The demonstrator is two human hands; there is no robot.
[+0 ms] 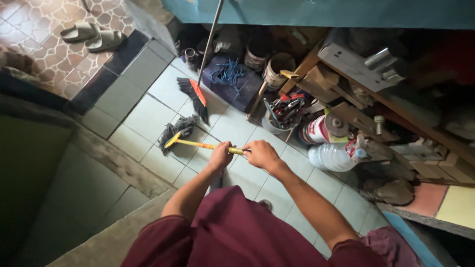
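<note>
A cluttered storage corner of a home, used partly as a workshop, was shown. A floor (148, 116) of pale square tiles was laid beside a patterned tiled area where a pair of grey sandals (92, 35) had been left. Along the wall, a bucket of hand tools (282, 111), paint tins (277, 69), wooden offcuts (341, 94), a clear water bottle (332, 156) and a dark blue bag (232, 81) were heaped together. A broom with an orange head (196, 94) was leaned against the teal wall (321, 11).
</note>
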